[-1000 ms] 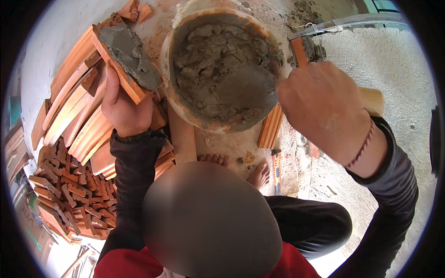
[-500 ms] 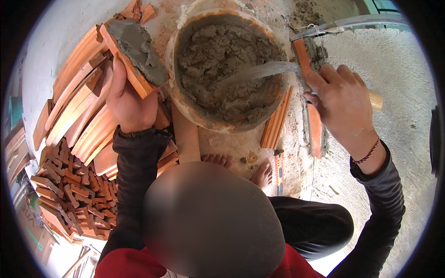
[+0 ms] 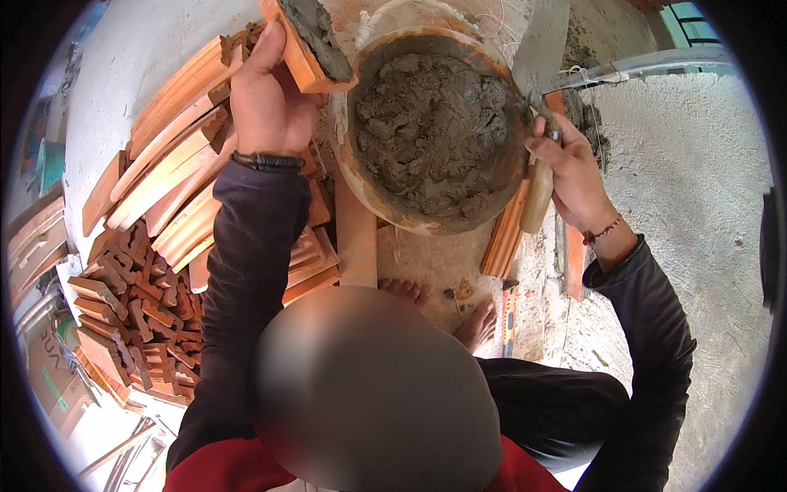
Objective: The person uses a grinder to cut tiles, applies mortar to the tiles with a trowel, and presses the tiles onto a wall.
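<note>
My left hand point(image 3: 275, 94) is closed round an orange clay brick point(image 3: 305, 61), whose upper face carries a layer of wet grey mortar point(image 3: 321, 34). Brick and hand are at the bucket's upper left rim. A round bucket point(image 3: 354, 176) of thick grey mortar point(image 3: 434, 135) stands in front of me. At its right side my right hand point(image 3: 574, 168) grips a trowel by its pale wooden handle point(image 3: 537, 197). The trowel's blade point(image 3: 543, 45) points away from me, past the bucket's far right rim, outside the mortar.
Long clay pieces point(image 3: 168, 156) lean in a stack at the left, with a pile of smaller ones point(image 3: 147, 320) nearer me. A loose clay piece point(image 3: 504, 238) lies right of the bucket. A low pale wall top point(image 3: 672, 180) runs along the right, and a level point(image 3: 509, 316) stands near my foot.
The trowel has come out of the bucket, its blade swinging round to point away from me. My left hand has carried the brick farther away and to the right.
</note>
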The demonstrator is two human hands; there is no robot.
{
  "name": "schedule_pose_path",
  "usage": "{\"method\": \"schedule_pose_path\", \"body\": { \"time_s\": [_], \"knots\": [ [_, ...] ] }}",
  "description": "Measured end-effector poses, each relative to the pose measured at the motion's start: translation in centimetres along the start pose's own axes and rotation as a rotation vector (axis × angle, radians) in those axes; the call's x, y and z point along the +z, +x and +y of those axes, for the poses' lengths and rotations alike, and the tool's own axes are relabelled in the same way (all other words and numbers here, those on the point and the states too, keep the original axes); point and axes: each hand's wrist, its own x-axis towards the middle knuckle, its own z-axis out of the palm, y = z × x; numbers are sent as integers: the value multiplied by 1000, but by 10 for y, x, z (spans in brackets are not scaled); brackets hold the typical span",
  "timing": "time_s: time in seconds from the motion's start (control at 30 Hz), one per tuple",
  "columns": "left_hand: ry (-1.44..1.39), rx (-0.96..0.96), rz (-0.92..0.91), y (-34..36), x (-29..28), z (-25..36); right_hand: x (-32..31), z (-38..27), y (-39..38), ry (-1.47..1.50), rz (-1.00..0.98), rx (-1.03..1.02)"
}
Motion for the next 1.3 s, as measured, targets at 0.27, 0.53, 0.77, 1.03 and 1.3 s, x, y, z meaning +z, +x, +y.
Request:
{"method": "schedule_pose_path", "body": {
  "time_s": [0.27,0.53,0.77,1.03,1.3],
  "knots": [
    [140,88,31,36,2,23,19,-25,67,19,-13,37],
    [114,185,87,23,-6,25,-6,-109,56,-1342,-58,-482],
    [44,326,-75,-10,-19,20,27,-174,9,-2250,-273,-847],
    [-314,313,-297,-56,-39,39,110,-182,30,-2204,-310,-693],
    [-138,450,-347,-76,-71,83,108,-141,31,-2238,-223,-679]
  ]
}}
